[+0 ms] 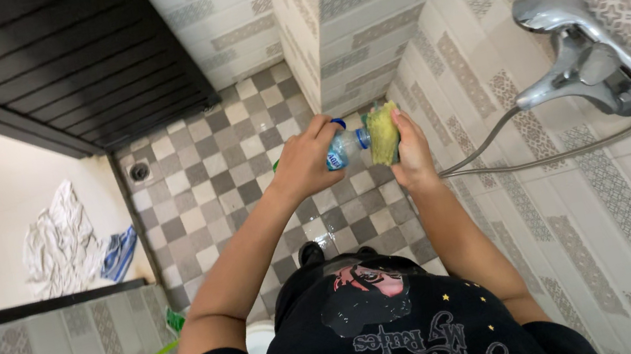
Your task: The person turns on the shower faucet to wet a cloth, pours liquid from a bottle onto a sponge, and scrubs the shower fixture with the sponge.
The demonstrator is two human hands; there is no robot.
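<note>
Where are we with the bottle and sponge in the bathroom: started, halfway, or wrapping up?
Early, it seems. Done: both items are picked up. In hand: the left hand tips a small clear plastic bottle with a blue cap against the yellow-green sponge held by the right hand. Left: no foam shows on the checkered floor tiles or patterned wall tiles; chrome tap untouched.

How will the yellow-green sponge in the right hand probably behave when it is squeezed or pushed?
The yellow-green sponge probably gives easily: it looks soft and thin in the right hand. It seems light, since fingers alone hold it. It may turn slippery, as the small clear plastic bottle in the left hand points at it.
</note>
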